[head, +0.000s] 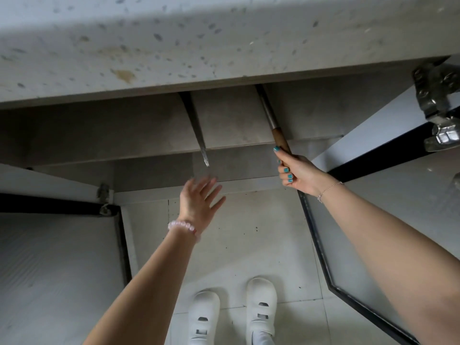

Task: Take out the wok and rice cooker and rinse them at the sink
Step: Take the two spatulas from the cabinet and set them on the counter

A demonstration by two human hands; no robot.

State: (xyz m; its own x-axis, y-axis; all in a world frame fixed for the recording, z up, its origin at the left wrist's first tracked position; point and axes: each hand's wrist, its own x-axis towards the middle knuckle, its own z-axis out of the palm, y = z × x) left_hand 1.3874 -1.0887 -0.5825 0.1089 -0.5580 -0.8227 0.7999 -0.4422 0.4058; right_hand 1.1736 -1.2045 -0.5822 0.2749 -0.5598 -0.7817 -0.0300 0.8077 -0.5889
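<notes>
I look straight down at an open cabinet under a speckled countertop (174,46). My right hand (298,173) is shut on the wooden end of a long wok handle (270,113), whose metal shaft runs back under the counter. The wok's body is hidden by the counter. My left hand (199,197) is open, fingers spread, just below a second thin metal handle (198,130) that sticks out from the cabinet shelf (124,135). The left hand is blurred and touches nothing. No rice cooker is in view.
Two frosted-glass cabinet doors with black frames stand open, one on the left (57,257) and one on the right (373,232). A metal hinge (438,103) is at the upper right. My white shoes (234,312) stand on the tiled floor below.
</notes>
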